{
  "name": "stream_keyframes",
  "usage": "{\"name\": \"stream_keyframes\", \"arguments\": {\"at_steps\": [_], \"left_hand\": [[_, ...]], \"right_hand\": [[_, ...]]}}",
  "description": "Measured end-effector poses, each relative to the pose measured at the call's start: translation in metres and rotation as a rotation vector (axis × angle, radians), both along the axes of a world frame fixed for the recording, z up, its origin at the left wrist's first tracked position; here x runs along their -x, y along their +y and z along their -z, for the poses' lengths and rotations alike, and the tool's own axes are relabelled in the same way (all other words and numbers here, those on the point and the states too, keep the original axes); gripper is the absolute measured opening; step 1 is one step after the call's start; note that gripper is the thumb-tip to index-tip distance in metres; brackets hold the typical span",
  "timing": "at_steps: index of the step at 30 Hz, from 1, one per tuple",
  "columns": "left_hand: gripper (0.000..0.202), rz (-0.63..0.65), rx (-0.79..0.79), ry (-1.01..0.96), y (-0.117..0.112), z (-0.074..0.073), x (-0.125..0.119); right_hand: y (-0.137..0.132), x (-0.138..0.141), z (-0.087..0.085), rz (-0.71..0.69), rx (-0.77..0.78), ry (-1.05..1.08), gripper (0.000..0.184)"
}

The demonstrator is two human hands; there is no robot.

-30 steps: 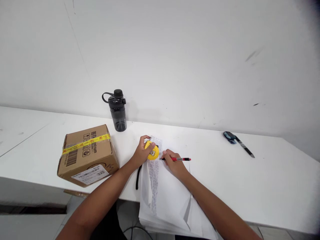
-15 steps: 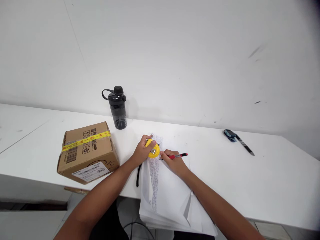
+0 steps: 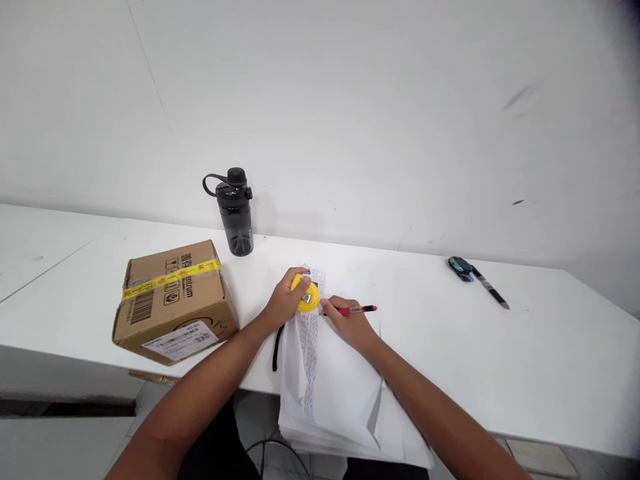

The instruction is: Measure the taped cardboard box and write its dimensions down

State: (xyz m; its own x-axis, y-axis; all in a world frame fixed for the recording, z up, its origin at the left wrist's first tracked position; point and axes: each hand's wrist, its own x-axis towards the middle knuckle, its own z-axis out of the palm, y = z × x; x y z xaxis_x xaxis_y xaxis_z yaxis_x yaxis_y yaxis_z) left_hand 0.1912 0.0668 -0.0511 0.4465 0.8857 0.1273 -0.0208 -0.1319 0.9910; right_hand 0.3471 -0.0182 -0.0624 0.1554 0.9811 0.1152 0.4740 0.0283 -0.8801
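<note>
My left hand is closed around a round yellow tape measure, its thumb lying on the case. A black strap hangs down beside that wrist. Just to the right, my right hand pinches a red pen with a black end, its tip close to the tape measure and hard to make out. Both hands rest over a stack of white paper, which overhangs the table's front edge. Dense small writing runs down the left part of the top sheet.
A cardboard box with yellow tape stands on the white table left of my forearm. Behind it, a dark shaker bottle is upright near the wall. Far right lies a dark watch-like object with a black strap.
Hardly anything differs. The view has shifted very slightly, and both hands keep their hold on the tape measure and the pen in about the same place.
</note>
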Motion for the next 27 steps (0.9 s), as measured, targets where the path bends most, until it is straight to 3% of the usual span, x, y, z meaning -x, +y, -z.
{"name": "stream_keyframes", "arguments": {"at_steps": [19,27], "left_hand": [[0.030,0.015,-0.057,0.017,-0.0006,-0.0023,-0.0006],[0.034,-0.006,-0.051,0.025,-0.0010,-0.0020,-0.0006]], "right_hand": [[-0.0008,-0.0010,0.0034,0.064,-0.036,-0.010,0.045],[-0.0009,-0.0014,0.0045,0.079,-0.043,-0.004,0.045]]}}
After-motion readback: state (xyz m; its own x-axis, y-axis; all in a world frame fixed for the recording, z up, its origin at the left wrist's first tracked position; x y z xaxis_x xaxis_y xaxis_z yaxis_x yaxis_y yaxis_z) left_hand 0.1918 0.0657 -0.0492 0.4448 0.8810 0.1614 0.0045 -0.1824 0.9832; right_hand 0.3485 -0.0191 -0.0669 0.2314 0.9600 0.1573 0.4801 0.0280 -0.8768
